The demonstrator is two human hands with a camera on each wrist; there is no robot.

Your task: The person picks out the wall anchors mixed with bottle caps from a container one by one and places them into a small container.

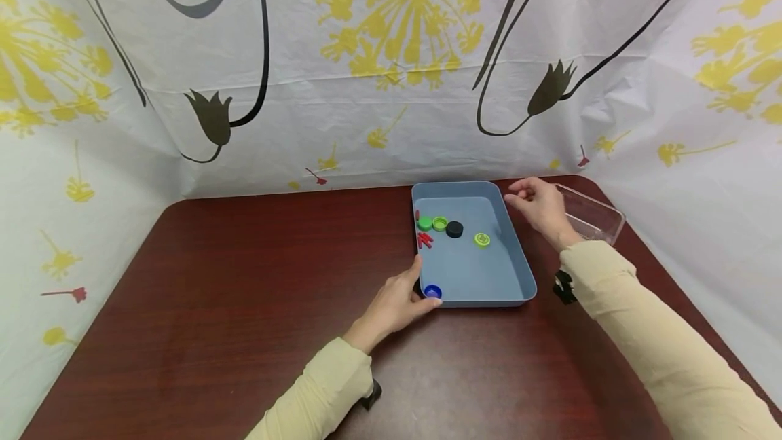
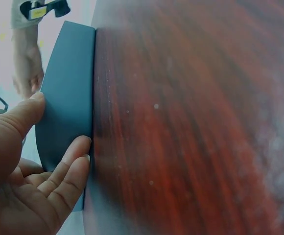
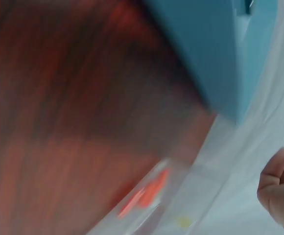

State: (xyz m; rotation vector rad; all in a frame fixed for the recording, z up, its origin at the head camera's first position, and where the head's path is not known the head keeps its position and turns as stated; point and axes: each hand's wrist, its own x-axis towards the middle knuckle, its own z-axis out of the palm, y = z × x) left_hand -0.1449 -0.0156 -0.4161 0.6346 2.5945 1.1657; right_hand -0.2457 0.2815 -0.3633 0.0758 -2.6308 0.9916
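A blue-grey tray (image 1: 476,284) lies on the table's right half. My left hand (image 1: 394,301) grips its near left corner, fingers along the side and thumb at the front rim; the left wrist view shows the thumb (image 2: 27,112) on the rim and fingertips low on the outer wall. My right hand (image 1: 540,209) hovers between the tray's far right corner and a clear plastic box (image 1: 595,217). Its fingers bend loosely, with nothing visible between them. Inside the tray are a blue cap (image 1: 433,291), a black cap (image 1: 454,229), several green caps (image 1: 482,240) and small red pieces (image 1: 424,240).
Red pieces (image 3: 152,190) show blurred inside the clear box in the right wrist view. The dark wooden table (image 1: 263,290) extends left of the tray. A flower-patterned white sheet (image 1: 293,121) closes off the back and sides.
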